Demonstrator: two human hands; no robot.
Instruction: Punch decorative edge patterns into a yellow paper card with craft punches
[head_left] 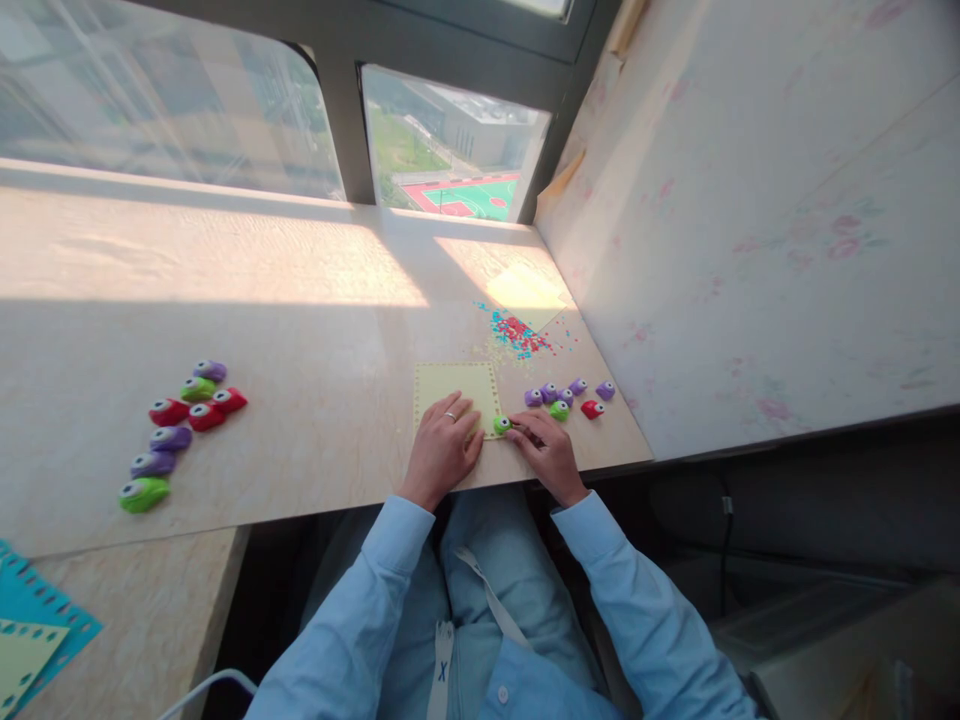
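A pale yellow sheet of paper (450,385) with small holes punched along its edges lies on the table in front of me. My left hand (444,445) rests flat on its lower part, fingers stretched out, a ring on one of them. At the sheet's lower right corner sits a small green craft hole punch (502,425) with a round eye-like button. My right hand (546,448) grips this punch from the right side, fingers closed at its end. Whether the paper is inside the punch's slot I cannot tell.
Purple punches (549,392), a green punch (559,410) and a red punch (592,409) stand on the right. More punches (202,416) lie at the left. Confetti (519,336) and a sunlit yellow sheet (529,292) lie farther back, beside the wall (750,220). Blue punched paper (71,612) lies lower left.
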